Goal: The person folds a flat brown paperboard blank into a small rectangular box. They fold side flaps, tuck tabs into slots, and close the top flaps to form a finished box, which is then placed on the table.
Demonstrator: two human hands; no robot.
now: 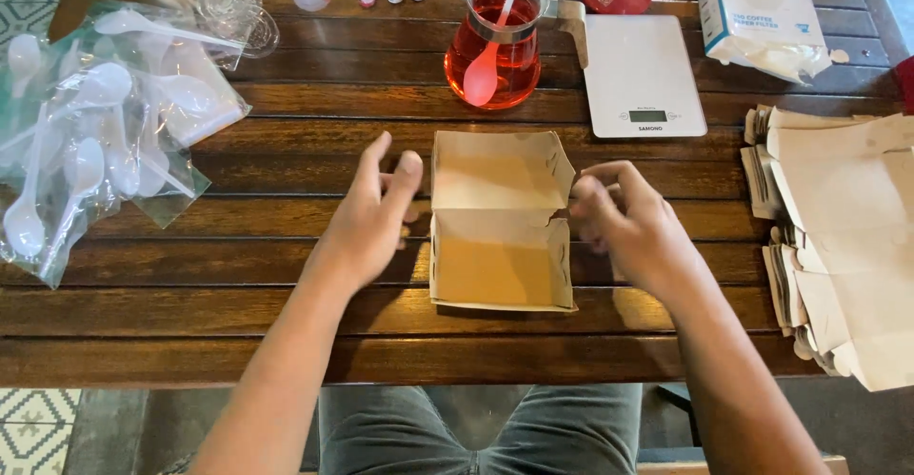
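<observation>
Both bare hands flank an open brown cardboard box (pixel 499 223) on the dark slatted wooden table (pixel 286 332): left hand (pixel 373 213) loose, just beside its wall; right hand (pixel 624 223) curled at its edge, grip unclear.

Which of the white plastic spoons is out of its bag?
The spoon standing in the glass jug of red liquid at the table's far edge. The others lie sealed in clear plastic bags on the left.
</observation>
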